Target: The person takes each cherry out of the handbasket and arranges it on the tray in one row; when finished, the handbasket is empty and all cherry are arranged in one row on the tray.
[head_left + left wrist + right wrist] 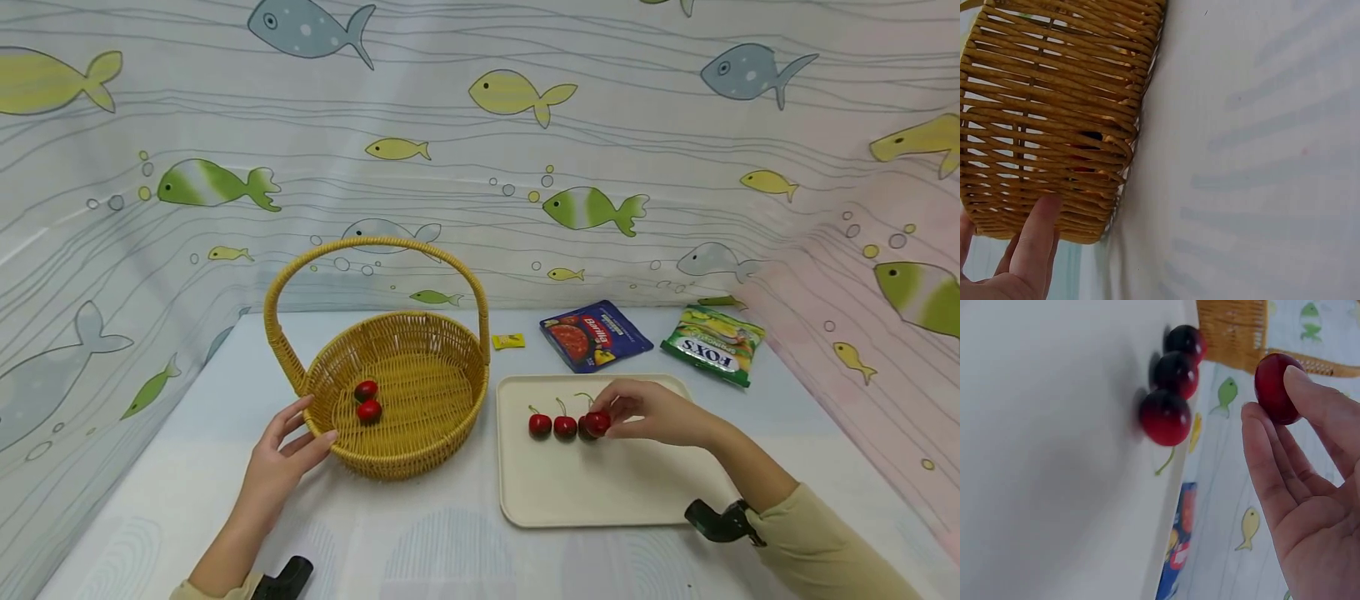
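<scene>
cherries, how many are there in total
6: two in the basket at and; three on the tray at; one pinched by the right hand at.

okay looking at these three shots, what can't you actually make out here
- Head view: a fourth cherry on the tray is mostly hidden behind the cherry in the right hand.
- Left wrist view: the basket is cut off by the edges; its red contents only glimpsed through the weave.
- Right wrist view: the blue packet is cut off and blurred.
</scene>
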